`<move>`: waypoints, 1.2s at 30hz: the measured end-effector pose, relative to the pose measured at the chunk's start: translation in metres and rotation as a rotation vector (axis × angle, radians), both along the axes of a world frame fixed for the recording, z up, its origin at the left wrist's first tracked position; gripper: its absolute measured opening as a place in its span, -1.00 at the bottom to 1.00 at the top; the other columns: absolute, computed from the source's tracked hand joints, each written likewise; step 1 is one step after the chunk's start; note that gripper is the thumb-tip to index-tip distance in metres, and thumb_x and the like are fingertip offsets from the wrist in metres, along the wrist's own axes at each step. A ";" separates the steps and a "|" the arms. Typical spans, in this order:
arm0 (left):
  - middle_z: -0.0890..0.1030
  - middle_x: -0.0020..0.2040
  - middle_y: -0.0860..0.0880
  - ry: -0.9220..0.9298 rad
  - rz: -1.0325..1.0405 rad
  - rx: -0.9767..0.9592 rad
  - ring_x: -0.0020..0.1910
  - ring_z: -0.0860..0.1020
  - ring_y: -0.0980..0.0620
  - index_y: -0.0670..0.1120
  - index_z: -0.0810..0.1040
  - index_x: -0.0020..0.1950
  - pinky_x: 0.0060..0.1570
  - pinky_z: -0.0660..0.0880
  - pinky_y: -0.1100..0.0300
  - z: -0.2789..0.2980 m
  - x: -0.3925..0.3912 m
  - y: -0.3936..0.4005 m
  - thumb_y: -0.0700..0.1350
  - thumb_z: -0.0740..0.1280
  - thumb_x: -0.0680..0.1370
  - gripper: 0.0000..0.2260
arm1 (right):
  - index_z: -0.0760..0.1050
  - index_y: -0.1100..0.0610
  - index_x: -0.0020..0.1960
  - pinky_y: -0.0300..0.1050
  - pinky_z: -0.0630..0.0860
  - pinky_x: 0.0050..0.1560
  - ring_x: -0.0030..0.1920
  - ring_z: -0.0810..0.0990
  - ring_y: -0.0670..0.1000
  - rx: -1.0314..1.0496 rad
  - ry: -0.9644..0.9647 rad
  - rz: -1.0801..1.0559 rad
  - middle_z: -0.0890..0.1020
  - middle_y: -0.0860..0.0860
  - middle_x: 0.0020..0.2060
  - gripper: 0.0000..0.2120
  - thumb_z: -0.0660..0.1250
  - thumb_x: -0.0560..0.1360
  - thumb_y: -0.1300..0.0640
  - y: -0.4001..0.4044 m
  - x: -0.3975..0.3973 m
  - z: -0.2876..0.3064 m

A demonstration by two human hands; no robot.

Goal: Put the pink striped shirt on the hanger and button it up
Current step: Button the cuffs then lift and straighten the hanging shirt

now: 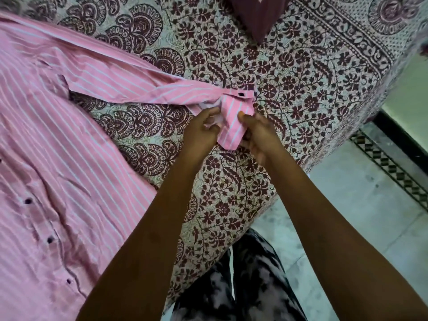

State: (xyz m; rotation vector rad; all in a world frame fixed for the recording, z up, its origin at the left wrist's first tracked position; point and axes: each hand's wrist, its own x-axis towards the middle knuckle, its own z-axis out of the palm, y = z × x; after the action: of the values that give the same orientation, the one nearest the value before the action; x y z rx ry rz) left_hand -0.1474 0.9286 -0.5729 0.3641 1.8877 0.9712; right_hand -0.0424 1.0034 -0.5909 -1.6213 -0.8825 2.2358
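Head view: shirt (58, 158) on bed (301, 77); left hand (202, 128) and right hand (259, 133) pinch cuff (234, 121); pillow (257, 12) beyond.

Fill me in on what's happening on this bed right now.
A person stands at the bed's edge, working on the pink striped shirt spread on the patterned bedsheet. Both the left hand and the right hand hold a grip on the sleeve cuff, whose dark cuff button shows just above. Buttons run down the shirt's front placket. No hanger is in view.
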 end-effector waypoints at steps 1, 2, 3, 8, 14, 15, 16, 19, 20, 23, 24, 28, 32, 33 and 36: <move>0.56 0.14 -0.03 0.031 0.070 -0.047 0.05 0.53 0.01 -0.03 0.51 0.19 0.06 0.49 0.13 -0.002 0.001 -0.004 -0.27 0.23 0.53 -0.72 | 0.43 0.17 0.15 -0.06 0.61 -0.07 -0.08 0.61 0.05 -0.037 -0.015 -0.053 0.62 0.08 -0.05 -0.82 0.20 0.56 0.19 0.003 -0.002 -0.001; 0.57 0.13 -0.06 0.033 0.150 -0.097 0.03 0.55 -0.04 -0.05 0.52 0.13 0.03 0.49 0.11 -0.003 0.003 -0.009 -0.22 0.24 0.54 -0.80 | 0.43 0.19 0.14 -0.04 0.60 -0.03 -0.06 0.61 0.07 -0.083 0.001 -0.108 0.62 0.10 -0.05 -0.83 0.19 0.56 0.21 0.006 -0.004 -0.001; 0.59 0.12 -0.12 -0.029 0.212 -0.143 -0.01 0.56 -0.07 -0.08 0.51 0.08 -0.03 0.49 0.10 -0.002 0.006 -0.012 -0.17 0.24 0.55 -0.87 | 0.43 0.21 0.13 0.01 0.58 0.04 -0.04 0.61 0.09 -0.130 0.048 -0.159 0.62 0.11 -0.05 -0.83 0.17 0.56 0.22 0.008 -0.006 0.000; 0.57 0.15 -0.18 -0.752 0.532 -0.014 0.06 0.57 -0.08 -0.13 0.45 0.19 -0.01 0.55 0.09 0.005 0.018 -0.005 0.02 0.23 0.57 -0.71 | 0.40 0.27 0.14 -0.06 0.58 0.00 -0.12 0.59 0.05 -0.136 0.135 -0.154 0.61 0.10 -0.12 -0.80 0.18 0.52 0.29 0.008 -0.009 0.004; 0.61 0.13 -0.12 -0.305 0.542 0.045 0.11 0.57 -0.12 -0.09 0.48 0.15 0.17 0.49 -0.12 0.003 0.013 -0.004 -0.36 0.40 0.38 -0.61 | 0.40 0.27 0.11 -0.05 0.60 -0.03 -0.05 0.59 0.10 -0.212 0.164 -0.189 0.60 0.15 -0.05 -0.76 0.19 0.54 0.12 0.019 -0.010 0.008; 0.61 0.11 -0.11 -0.203 0.488 0.022 0.09 0.58 -0.11 -0.09 0.47 0.15 0.13 0.51 -0.09 0.005 0.011 -0.008 -0.35 0.41 0.34 -0.58 | 0.37 0.27 0.19 0.01 0.59 0.03 0.01 0.61 0.13 -0.272 0.173 -0.210 0.60 0.18 0.03 -0.62 0.22 0.53 -0.01 0.022 -0.012 0.008; 0.60 0.09 -0.11 -0.105 0.434 0.000 0.06 0.58 -0.11 -0.09 0.47 0.15 0.10 0.53 -0.07 0.006 0.009 -0.013 -0.30 0.42 0.30 -0.56 | 0.36 0.27 0.22 0.03 0.60 0.03 0.03 0.61 0.15 -0.306 0.155 -0.211 0.60 0.20 0.05 -0.50 0.25 0.51 -0.11 0.025 -0.015 0.008; 0.61 0.04 -0.10 0.053 0.362 -0.039 -0.02 0.59 -0.11 -0.05 0.49 0.09 0.03 0.55 -0.07 0.008 0.007 -0.029 -0.22 0.43 0.22 -0.55 | 0.42 0.22 0.08 0.00 0.62 -0.06 -0.07 0.63 0.12 -0.283 -0.019 -0.058 0.64 0.15 -0.08 -0.56 0.32 0.45 -0.13 0.031 -0.026 0.010; 0.62 0.01 -0.11 0.062 0.376 -0.065 -0.04 0.60 -0.12 -0.05 0.49 0.06 0.01 0.56 -0.07 0.008 0.007 -0.033 -0.22 0.44 0.23 -0.58 | 0.44 0.21 0.02 0.00 0.62 -0.07 -0.10 0.63 0.11 -0.259 -0.066 -0.003 0.64 0.14 -0.10 -0.66 0.36 0.45 -0.04 0.032 -0.028 0.009; 0.61 -0.03 -0.12 -0.127 0.579 -0.069 -0.04 0.60 -0.14 -0.17 0.50 0.07 -0.03 0.57 -0.03 0.012 0.006 -0.038 -0.32 0.43 0.35 -0.69 | 0.49 0.20 -0.03 -0.10 0.63 -0.18 -0.21 0.62 0.04 -0.125 -0.108 0.075 0.63 0.08 -0.14 -0.83 0.41 0.42 0.19 0.031 -0.027 0.011; 0.60 -0.02 -0.13 -0.256 0.677 -0.027 -0.04 0.60 -0.14 -0.23 0.49 0.14 -0.04 0.58 0.00 0.016 0.007 -0.037 -0.35 0.39 0.40 -0.67 | 0.50 0.18 -0.03 -0.11 0.62 -0.19 -0.21 0.62 0.01 -0.067 -0.072 0.086 0.63 0.06 -0.14 -0.84 0.40 0.42 0.23 0.031 -0.024 0.011; 0.58 0.12 -0.17 -0.322 0.689 0.162 -0.04 0.57 -0.05 -0.15 0.42 0.28 -0.13 0.57 0.17 0.027 0.018 -0.035 -0.47 0.30 0.40 -0.51 | 0.47 0.16 0.08 -0.15 0.61 -0.16 -0.16 0.63 -0.03 0.113 0.069 0.176 0.63 0.03 -0.09 -0.70 0.40 0.38 0.33 0.027 -0.004 0.017; 0.61 0.09 -0.16 -0.058 0.569 0.165 -0.10 0.58 0.05 0.00 0.46 0.22 -0.16 0.55 0.18 0.033 0.032 -0.030 -0.50 0.30 0.36 -0.45 | 0.49 0.21 0.08 -0.11 0.60 -0.15 -0.08 0.62 0.04 0.379 -0.155 0.246 0.63 0.11 -0.02 -0.68 0.41 0.36 0.36 0.016 -0.001 0.015; 0.62 0.02 -0.15 -0.025 0.631 0.158 -0.14 0.59 0.07 -0.02 0.46 0.20 -0.19 0.54 0.21 0.034 0.031 -0.029 -0.48 0.33 0.37 -0.48 | 0.50 0.20 0.05 -0.11 0.61 -0.16 -0.09 0.62 0.03 0.492 -0.246 0.236 0.63 0.09 -0.03 -0.71 0.41 0.36 0.36 0.011 -0.003 0.015; 0.62 -0.11 -0.09 -0.013 0.813 0.157 -0.16 0.60 0.05 -0.05 0.45 0.10 -0.14 0.55 0.17 0.035 0.025 -0.026 -0.42 0.40 0.37 -0.59 | 0.46 0.13 -0.07 -0.28 0.55 -0.24 -0.22 0.55 -0.09 0.775 -0.308 0.215 0.60 0.00 -0.16 -0.81 0.38 0.39 0.33 -0.001 -0.008 0.016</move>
State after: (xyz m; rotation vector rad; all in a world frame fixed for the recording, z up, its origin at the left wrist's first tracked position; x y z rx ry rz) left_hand -0.1220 0.9025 -0.5380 -0.3639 1.9722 1.6446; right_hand -0.0507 1.0025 -0.5748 -1.5194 -1.7896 1.4358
